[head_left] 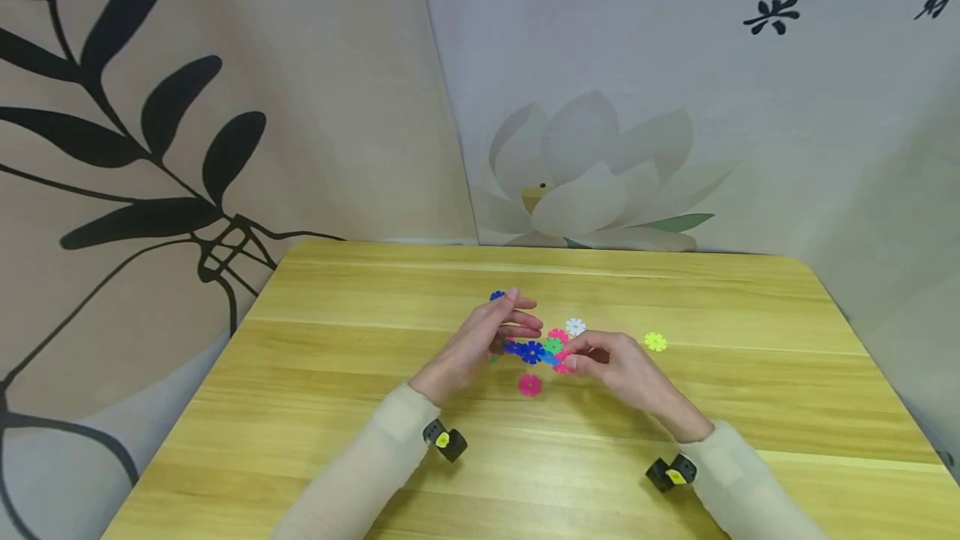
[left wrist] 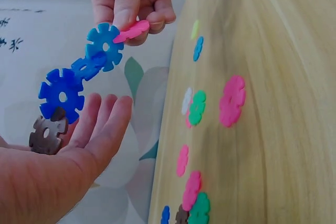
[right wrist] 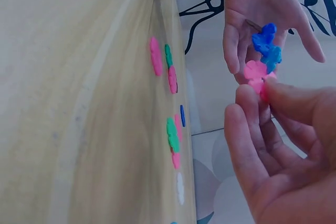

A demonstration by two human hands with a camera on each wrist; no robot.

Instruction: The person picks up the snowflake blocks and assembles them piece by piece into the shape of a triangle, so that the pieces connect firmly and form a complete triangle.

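Note:
A chain of notched plastic snowflake discs is held above the table. My right hand [head_left: 618, 365] pinches the pink disc [left wrist: 132, 31] at one end between thumb and fingers. From there the chain runs through a light blue disc [left wrist: 96, 37], a smaller-looking blue disc [left wrist: 84, 70] seen at a slant, and a dark blue disc [left wrist: 51, 88], to a brown disc [left wrist: 41, 141]. My left hand [head_left: 474, 344] is beside the brown end, its fingers extended. The brown disc lies against or just in front of the left palm; whether it touches is hard to tell.
Loose discs lie on the wooden table [head_left: 360, 457]: a pink one [head_left: 530, 385] nearest me, a yellow one [head_left: 656, 342] to the right, a white one [head_left: 575, 327] behind the hands and a blue one [head_left: 497, 296] at the back left. A printed cloth [head_left: 360, 107] hangs behind.

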